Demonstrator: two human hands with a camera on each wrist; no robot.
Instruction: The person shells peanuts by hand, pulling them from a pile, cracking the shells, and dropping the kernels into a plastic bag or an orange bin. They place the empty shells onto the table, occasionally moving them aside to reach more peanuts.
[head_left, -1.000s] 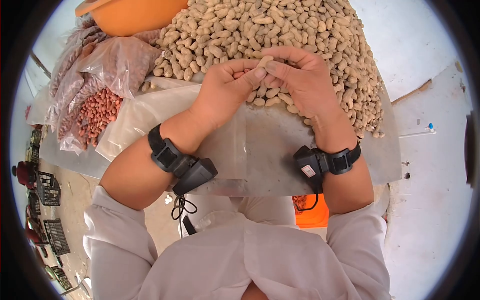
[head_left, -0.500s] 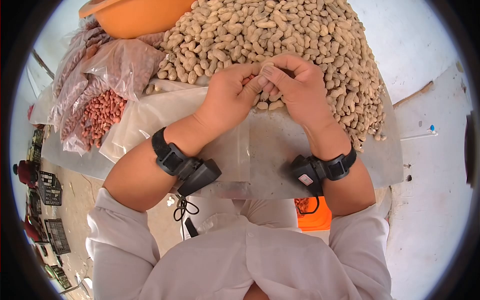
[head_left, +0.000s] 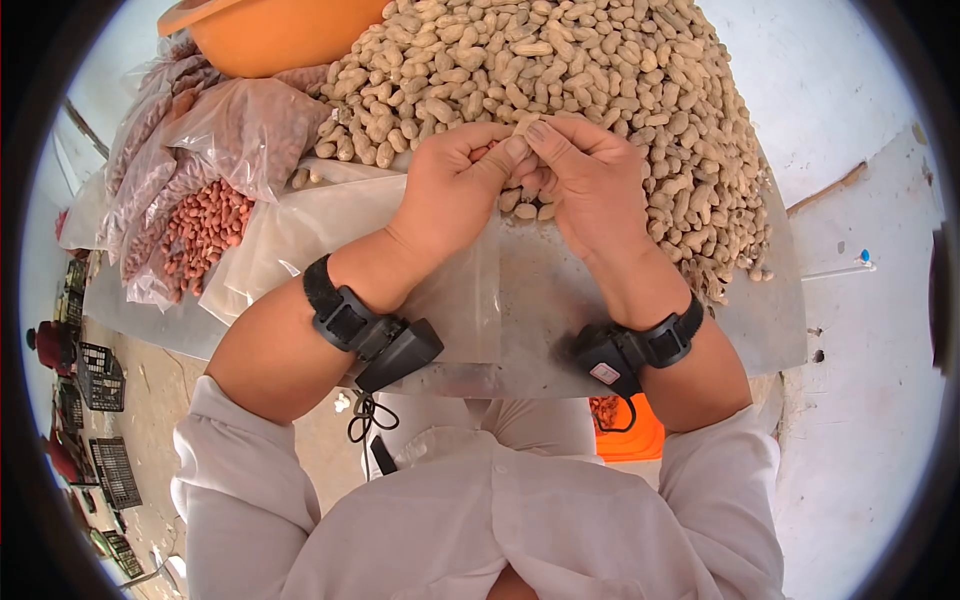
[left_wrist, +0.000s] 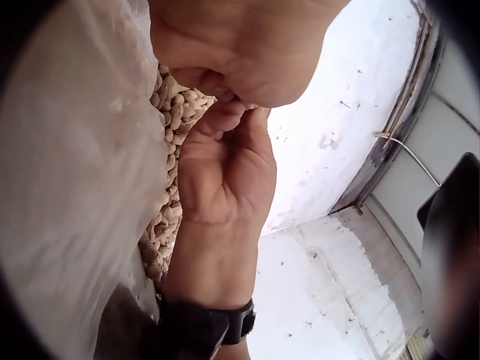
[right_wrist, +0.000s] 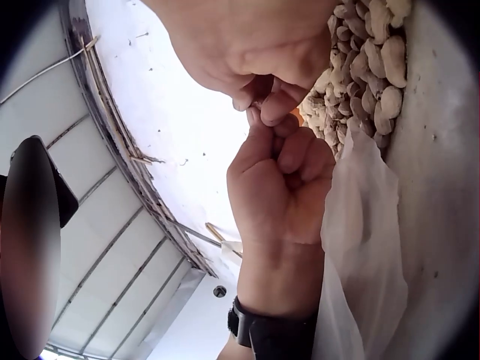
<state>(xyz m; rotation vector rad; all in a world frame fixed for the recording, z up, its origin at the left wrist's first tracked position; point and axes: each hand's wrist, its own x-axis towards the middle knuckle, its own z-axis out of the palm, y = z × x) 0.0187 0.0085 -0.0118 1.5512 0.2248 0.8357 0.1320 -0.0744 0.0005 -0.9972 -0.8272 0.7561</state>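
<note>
Both hands meet in front of the peanut heap (head_left: 560, 60), thumbs and fingertips together around one unshelled peanut (head_left: 526, 123). My left hand (head_left: 450, 190) pinches it from the left, its other fingers curled, with a bit of red showing among them. From the right, my right hand (head_left: 600, 185) holds the same peanut, thumb tip on the shell. In the left wrist view the right hand (left_wrist: 225, 180) reaches up to the left one. The right wrist view has the left hand (right_wrist: 277, 187) below the right; fingers hide most of the peanut there.
Clear plastic bags (head_left: 240, 125) of red peanut kernels (head_left: 205, 230) lie at the left, beside an orange basin (head_left: 275, 35). A clear plastic sheet (head_left: 300, 215) covers part of the grey tabletop (head_left: 540, 340). An orange container (head_left: 635, 435) stands below the table edge; black crates (head_left: 115, 470) sit on the floor.
The view has shifted slightly. Half a second ago the right fingers covered the peanut; now its shell shows again between the thumbs. The right hand has turned slightly and its wrist moved left.
</note>
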